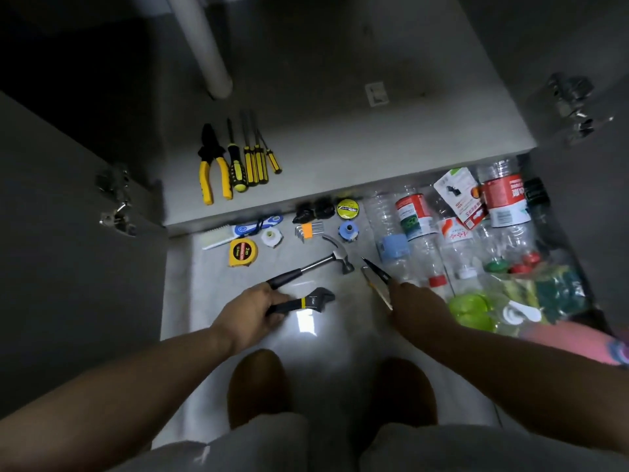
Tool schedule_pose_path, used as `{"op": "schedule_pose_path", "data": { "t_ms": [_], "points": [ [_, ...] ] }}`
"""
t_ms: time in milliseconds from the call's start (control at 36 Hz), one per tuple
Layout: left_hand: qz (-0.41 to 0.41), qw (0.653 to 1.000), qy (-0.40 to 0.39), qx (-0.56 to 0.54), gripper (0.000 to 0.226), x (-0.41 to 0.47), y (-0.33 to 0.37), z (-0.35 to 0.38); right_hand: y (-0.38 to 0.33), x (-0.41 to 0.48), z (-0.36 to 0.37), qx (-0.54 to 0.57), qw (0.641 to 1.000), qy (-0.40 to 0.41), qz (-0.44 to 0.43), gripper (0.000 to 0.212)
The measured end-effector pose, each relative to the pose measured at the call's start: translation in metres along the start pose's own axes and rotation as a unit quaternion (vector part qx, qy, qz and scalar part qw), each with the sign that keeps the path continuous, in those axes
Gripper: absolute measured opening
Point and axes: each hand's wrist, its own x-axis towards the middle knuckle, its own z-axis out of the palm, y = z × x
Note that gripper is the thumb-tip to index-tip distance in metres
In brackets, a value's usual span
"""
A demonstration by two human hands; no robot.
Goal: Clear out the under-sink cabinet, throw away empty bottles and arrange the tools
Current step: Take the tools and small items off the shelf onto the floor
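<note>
My left hand (252, 310) grips the black handles of a claw hammer (320, 264) and a black-and-yellow adjustable wrench (306, 303), both low over the floor. My right hand (413, 301) holds a slim black-pointed tool with a yellow and silver part (374, 277); what kind of tool it is I cannot tell. On the cabinet floor (340, 137) lie yellow-handled pliers (212, 168) and several yellow-and-black screwdrivers (253, 158) in a row. Several empty plastic bottles (452, 233) lie heaped on the floor at the right.
In front of the cabinet lie a yellow tape measure (242, 252), a white brush (218, 238), a set of hex keys (308, 230), a yellow tape roll (348, 208) and small fittings. A white drain pipe (204, 46) stands inside. Both cabinet doors are open. A bag with green items (531, 294) lies right.
</note>
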Motion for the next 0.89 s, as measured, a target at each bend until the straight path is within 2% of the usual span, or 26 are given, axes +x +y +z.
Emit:
{"op": "schedule_pose_path", "data": {
  "t_ms": [111, 194, 250, 417, 500, 556, 611, 694, 778, 833, 889],
  "points": [
    [0.005, 0.999, 0.030, -0.009, 0.028, 0.013, 0.000, 0.019, 0.001, 0.001, -0.005, -0.020, 1.000, 0.003, -0.002, 0.030],
    [0.010, 0.998, 0.046, -0.031, 0.034, 0.022, 0.002, 0.031, 0.002, -0.001, -0.016, 0.012, 0.999, -0.032, -0.008, 0.034],
    [0.012, 0.996, 0.070, -0.045, 0.039, 0.025, 0.005, 0.037, 0.002, 0.000, -0.025, 0.034, 0.998, -0.052, -0.020, 0.027],
    [0.033, 0.995, 0.093, -0.031, 0.039, 0.023, 0.004, 0.037, -0.006, 0.015, -0.067, 0.044, 0.985, -0.090, -0.139, 0.012],
    [0.027, 0.983, 0.176, -0.036, 0.031, 0.032, 0.002, 0.010, -0.018, 0.036, -0.099, 0.052, 0.981, -0.058, -0.180, 0.010],
    [-0.002, 0.959, 0.279, -0.054, 0.026, 0.042, 0.002, -0.020, -0.031, 0.055, -0.122, 0.056, 0.981, -0.019, -0.187, 0.009],
    [-0.042, 0.919, 0.381, -0.094, 0.021, 0.052, 0.001, -0.054, -0.046, 0.074, -0.143, 0.067, 0.977, 0.030, -0.201, 0.010],
    [-0.117, 0.859, 0.490, -0.091, 0.020, 0.064, -0.005, -0.097, -0.072, 0.107, -0.168, 0.095, 0.973, 0.079, -0.197, 0.013],
    [-0.244, 0.830, 0.494, -0.087, 0.033, 0.079, -0.021, -0.129, -0.098, 0.140, -0.180, 0.141, 0.970, 0.105, -0.170, 0.016],
    [-0.289, 0.840, 0.444, -0.120, 0.042, 0.089, -0.031, -0.142, -0.115, 0.162, -0.180, 0.164, 0.969, 0.117, -0.146, 0.015],
    [-0.289, 0.860, 0.400, -0.128, 0.052, 0.097, -0.039, -0.147, -0.132, 0.183, -0.176, 0.174, 0.970, 0.120, -0.121, 0.019]
  ]
}}
